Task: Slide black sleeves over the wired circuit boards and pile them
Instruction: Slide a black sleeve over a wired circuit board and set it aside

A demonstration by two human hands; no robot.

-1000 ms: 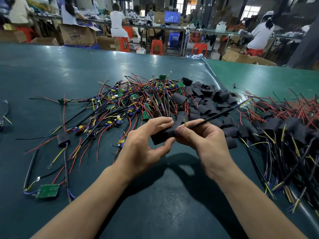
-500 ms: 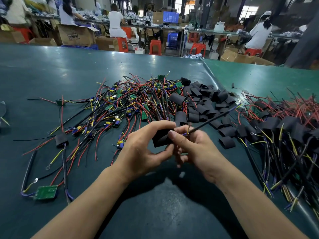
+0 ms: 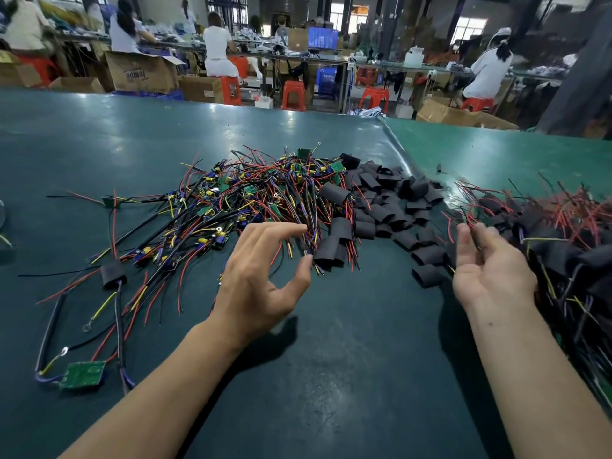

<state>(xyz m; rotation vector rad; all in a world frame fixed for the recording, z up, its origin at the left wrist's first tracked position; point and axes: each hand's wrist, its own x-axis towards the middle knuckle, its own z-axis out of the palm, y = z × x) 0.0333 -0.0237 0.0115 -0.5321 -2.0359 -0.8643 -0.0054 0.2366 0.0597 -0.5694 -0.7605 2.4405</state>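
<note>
The left hand (image 3: 258, 286) hovers above the dark green bench (image 3: 347, 376), its grip a wide, loose curve holding nothing; the tangled heap of green wired circuit boards (image 3: 238, 200) lies just beyond its fingertips. Between the hands sit loose black sleeves (image 3: 390, 207). The right hand (image 3: 486, 270) is palm-up, grip spread and empty, its fingertips at the edge of the pile of sleeved boards (image 3: 563, 233).

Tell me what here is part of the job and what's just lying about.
Job: unsleeved boards, empty sleeves, finished pile, left hand, right hand, both holding nothing.
Lying about: cardboard boxes, red stools, monitor.
</note>
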